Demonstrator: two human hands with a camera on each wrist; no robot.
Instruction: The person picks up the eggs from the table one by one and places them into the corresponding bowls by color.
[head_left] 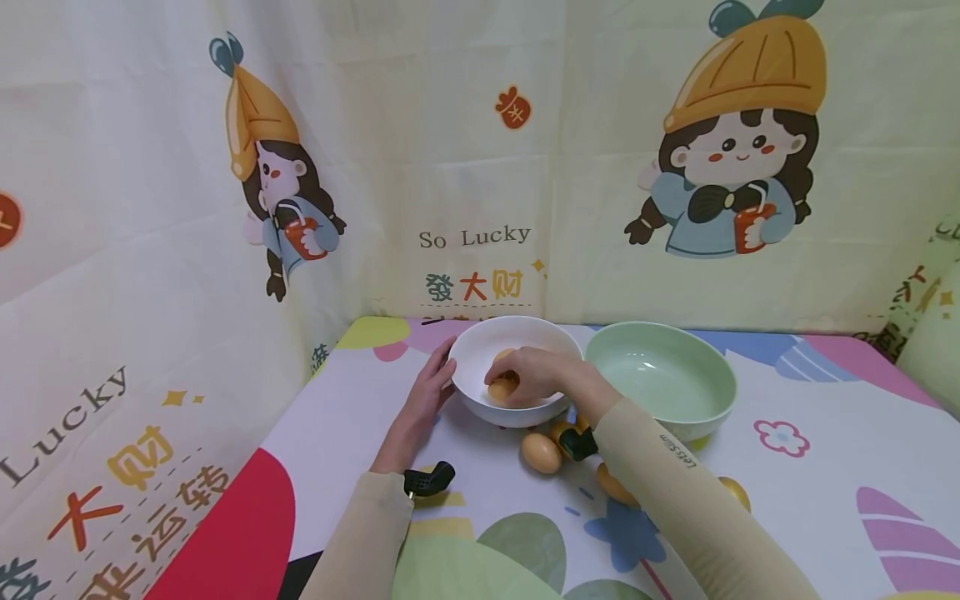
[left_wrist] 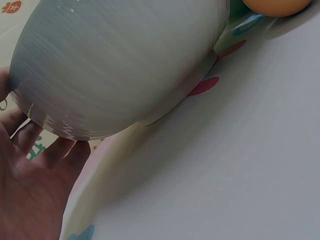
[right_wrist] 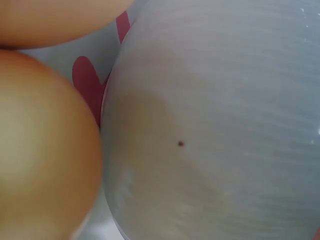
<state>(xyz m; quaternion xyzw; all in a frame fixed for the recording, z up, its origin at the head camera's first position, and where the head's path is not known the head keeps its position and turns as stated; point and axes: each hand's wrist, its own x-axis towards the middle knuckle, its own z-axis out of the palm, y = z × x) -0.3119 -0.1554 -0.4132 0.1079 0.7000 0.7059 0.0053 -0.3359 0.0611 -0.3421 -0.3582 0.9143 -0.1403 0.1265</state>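
A white bowl (head_left: 480, 333) stands near the table's back edge. My left hand (head_left: 429, 390) holds its left side; in the left wrist view the fingers (left_wrist: 75, 155) curve against the bowl's outer wall (left_wrist: 125, 65). Reaching in over the rim from the right, my right hand (head_left: 534, 373) grips a brown egg (head_left: 501, 390) low inside the bowl. Another egg (head_left: 504, 353) shows in part behind that hand. Outside, close to the bowl's front, lies a brown egg (head_left: 542, 453). The right wrist view shows a large, close egg (right_wrist: 40, 150) beside the bowl's wall (right_wrist: 225, 125).
To the right stands a light green bowl (head_left: 660, 367), close to the white one. More eggs lie partly hidden around the right forearm, including one egg (head_left: 617, 485) before it and one egg (head_left: 737, 493) beyond it. A printed cloth (head_left: 465, 167) hangs behind the table.
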